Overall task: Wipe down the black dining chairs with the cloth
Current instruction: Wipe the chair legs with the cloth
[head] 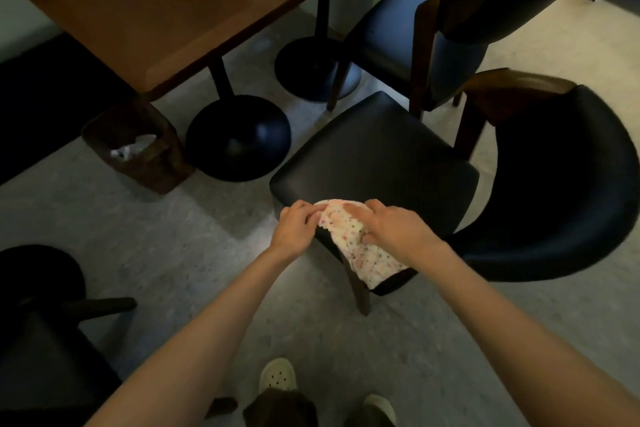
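Here the cloth (349, 243) is a pale, speckled rag, and it looks light, soft and limp: it sags wherever it is unsupported and will bunch up sooner than slide flat, so I judge it wants gathering into a pad under the palm, not holding by one corner. It lies on the near corner of the closest chair (374, 156), partly on the black seat and partly hanging over the edge towards the wooden leg. The padded seat looks smooth and faintly shiny, so the rag should glide on it with light pressure, and nothing here seems fragile. Both arms reach forward and down from the bottom of the view, bare to the elbow, and meet at that corner. The left hand (296, 227) sits at the cloth's left edge, knuckles up, its fingers (310, 210) curled in and pinching the rim of the fabric. The right hand (393, 230) lies over the middle of the cloth, wrist low, its fingers (356, 215) bent over the fabric and the thumb tucked in against it, so it grips a fold. A second chair (394, 31) stands beyond, near the bench (156, 21), and most of the seat ahead lies out of the cloth's reach for now.
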